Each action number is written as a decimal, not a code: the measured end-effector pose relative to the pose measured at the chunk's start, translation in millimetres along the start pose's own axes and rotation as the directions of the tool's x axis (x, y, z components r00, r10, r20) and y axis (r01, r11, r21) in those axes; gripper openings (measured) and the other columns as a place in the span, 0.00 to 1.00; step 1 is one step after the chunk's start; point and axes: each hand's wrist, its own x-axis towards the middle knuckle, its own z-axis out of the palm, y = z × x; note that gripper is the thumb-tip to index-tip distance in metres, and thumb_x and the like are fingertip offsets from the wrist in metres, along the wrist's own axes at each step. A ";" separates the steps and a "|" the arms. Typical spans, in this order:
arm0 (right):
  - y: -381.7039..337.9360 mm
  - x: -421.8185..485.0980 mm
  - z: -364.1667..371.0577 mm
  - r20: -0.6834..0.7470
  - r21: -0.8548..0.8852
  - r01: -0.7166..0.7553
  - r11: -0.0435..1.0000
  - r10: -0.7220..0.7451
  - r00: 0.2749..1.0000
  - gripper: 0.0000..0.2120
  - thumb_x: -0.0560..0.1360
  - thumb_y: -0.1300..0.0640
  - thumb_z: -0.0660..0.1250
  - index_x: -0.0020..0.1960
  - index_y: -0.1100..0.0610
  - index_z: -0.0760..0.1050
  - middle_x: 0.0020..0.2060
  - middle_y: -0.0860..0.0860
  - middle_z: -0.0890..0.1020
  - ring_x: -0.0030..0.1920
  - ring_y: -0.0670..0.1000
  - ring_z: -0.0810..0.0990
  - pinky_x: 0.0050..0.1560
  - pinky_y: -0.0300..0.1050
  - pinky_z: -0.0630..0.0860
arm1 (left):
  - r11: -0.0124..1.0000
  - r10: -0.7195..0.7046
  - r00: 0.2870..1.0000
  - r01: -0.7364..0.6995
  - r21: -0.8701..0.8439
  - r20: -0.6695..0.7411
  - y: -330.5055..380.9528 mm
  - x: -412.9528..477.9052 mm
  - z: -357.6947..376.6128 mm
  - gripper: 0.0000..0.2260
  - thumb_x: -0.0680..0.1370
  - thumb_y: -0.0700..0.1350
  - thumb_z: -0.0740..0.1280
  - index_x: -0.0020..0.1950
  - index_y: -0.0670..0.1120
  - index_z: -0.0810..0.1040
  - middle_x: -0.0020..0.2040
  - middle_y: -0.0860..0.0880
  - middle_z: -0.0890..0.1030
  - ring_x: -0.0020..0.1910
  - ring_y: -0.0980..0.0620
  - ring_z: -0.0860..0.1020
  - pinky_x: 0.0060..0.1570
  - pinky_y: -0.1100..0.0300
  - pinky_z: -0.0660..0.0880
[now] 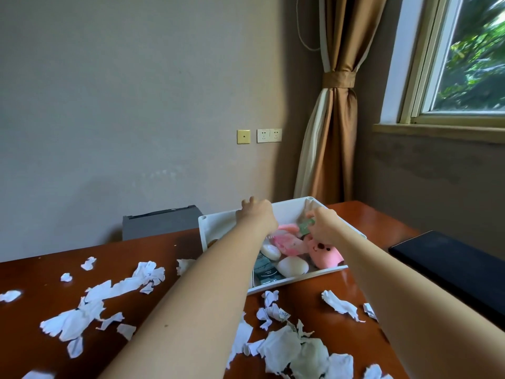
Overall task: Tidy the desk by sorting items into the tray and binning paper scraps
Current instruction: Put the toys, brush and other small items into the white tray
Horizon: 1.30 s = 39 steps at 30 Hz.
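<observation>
A white tray (336, 270) stands on the brown desk (41, 285) at the back middle. Inside lie a pink plush toy (323, 253), pink items (287, 242), two white oval objects (292, 266) and dark packets (266, 272). My left hand (257, 214) reaches over the tray's far rim with its fingers curled; what they hold is hidden. My right hand (323, 224) pinches a small green item (306, 225) above the plush toy. Torn white paper scraps (109, 294) are strewn across the desk, with crumpled ones (297, 351) in front.
A black flat device (453, 266) lies at the desk's right edge. A grey box (161, 221) stands behind the desk by the wall. A curtain (330, 127) hangs in the corner beside a window (470, 58).
</observation>
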 end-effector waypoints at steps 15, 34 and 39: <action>-71.8 -88.0 -27.4 -0.107 0.062 0.333 0.941 -0.325 0.940 0.14 0.78 0.60 0.62 0.62 0.60 0.76 0.60 0.56 0.80 0.58 0.56 0.79 0.60 0.48 0.75 | 0.957 0.253 0.967 -0.252 0.146 0.012 -66.8 -106.5 -77.3 0.20 0.81 0.53 0.57 0.70 0.46 0.67 0.68 0.44 0.69 0.68 0.44 0.66 0.65 0.49 0.64; -214.1 -225.4 56.8 0.250 0.033 0.570 0.821 -0.559 0.791 0.13 0.77 0.62 0.60 0.60 0.62 0.76 0.52 0.58 0.80 0.52 0.58 0.79 0.40 0.39 0.72 | 0.985 -0.022 0.999 0.013 0.172 0.046 -237.6 -295.9 -102.0 0.18 0.80 0.54 0.56 0.69 0.50 0.67 0.71 0.50 0.66 0.69 0.50 0.65 0.68 0.52 0.64; -243.6 -246.3 94.9 0.319 0.091 0.575 0.813 -0.571 0.756 0.16 0.78 0.55 0.61 0.61 0.62 0.75 0.57 0.59 0.80 0.56 0.59 0.78 0.56 0.51 0.77 | 0.952 -0.235 0.969 0.246 0.184 -0.078 -294.0 -326.9 -92.4 0.21 0.81 0.55 0.54 0.73 0.51 0.63 0.74 0.50 0.62 0.74 0.50 0.60 0.73 0.50 0.58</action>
